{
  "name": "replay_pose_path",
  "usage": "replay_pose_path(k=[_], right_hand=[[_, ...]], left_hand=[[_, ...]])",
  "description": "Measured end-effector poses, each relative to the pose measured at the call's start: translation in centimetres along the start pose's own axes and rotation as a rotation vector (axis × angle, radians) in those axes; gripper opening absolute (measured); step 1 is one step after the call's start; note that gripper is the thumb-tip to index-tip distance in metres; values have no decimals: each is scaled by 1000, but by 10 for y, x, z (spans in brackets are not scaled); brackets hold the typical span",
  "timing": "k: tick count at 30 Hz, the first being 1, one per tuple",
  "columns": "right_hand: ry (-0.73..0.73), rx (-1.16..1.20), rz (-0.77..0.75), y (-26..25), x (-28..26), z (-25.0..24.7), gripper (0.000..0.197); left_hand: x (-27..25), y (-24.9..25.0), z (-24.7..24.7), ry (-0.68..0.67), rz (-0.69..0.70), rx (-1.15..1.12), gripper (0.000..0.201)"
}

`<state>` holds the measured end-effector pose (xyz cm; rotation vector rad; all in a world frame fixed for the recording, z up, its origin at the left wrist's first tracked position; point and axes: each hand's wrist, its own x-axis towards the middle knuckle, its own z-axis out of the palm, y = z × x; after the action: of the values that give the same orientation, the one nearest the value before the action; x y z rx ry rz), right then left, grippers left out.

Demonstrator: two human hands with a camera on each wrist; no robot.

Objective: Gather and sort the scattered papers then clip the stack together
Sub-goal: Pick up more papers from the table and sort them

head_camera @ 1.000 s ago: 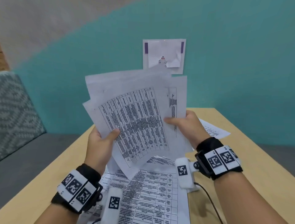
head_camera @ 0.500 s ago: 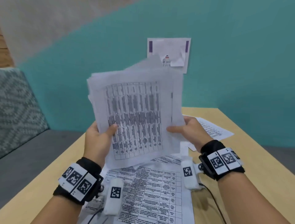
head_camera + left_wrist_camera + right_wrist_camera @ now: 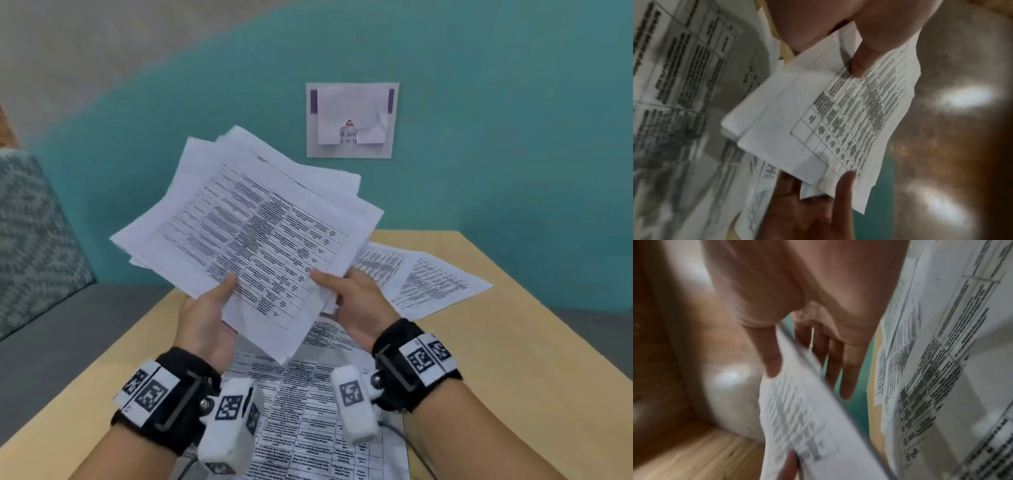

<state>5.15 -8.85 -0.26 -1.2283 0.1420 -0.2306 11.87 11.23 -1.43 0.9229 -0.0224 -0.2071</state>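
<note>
both hands held a loose stack of papers [image 3: 253, 226] up above the table [image 3: 496, 342], tilted, its sheets fanned and uneven at the edges. the left hand [image 3: 202, 318] pinched the stack's near left edge, thumb on the printed top sheet and fingers hidden beneath. the right hand [image 3: 356, 308] gripped the near right corner the same way, thumb on top and fingers under. more printed sheets [image 3: 308, 411] lay flat on the table under the wrists, and two others [image 3: 424, 281] lay on the table beyond the right hand. a notice [image 3: 352, 120] hung on the teal wall [image 3: 513, 137] behind the table.
</note>
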Motion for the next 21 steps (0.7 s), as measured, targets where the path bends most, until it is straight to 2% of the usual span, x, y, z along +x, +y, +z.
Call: replay_pose_path(k=[2,3,5,7,9,11,16,21], right_hand=[[136,-1,-39,3,6,0,48],[171,-3,-61,1,7,-3,41],[213,-47,-116,-7,6,-15,26],[252,-98,-152,-20,3,-30,27],[281,-123,-179,-32,1,-48,27],[282,-194,-200,-42,-3,-63,25],[231,-339,-202,-50,-9,-74,24],[215,-411,-292,-55,-9,-59,28]], left_hand=[[-5,-4,7,-47,56,45,41],[-4,-5,8,-59,72,68,41],[-3,-1,7,-59,74,88,40],[4,9,-1,-29,88,66,38],[13,22,-10,-29,136,64,26],[19,30,-18,-38,189,127,22],[13,22,-15,-150,195,345,34],[9,22,-9,-64,389,406,29]])
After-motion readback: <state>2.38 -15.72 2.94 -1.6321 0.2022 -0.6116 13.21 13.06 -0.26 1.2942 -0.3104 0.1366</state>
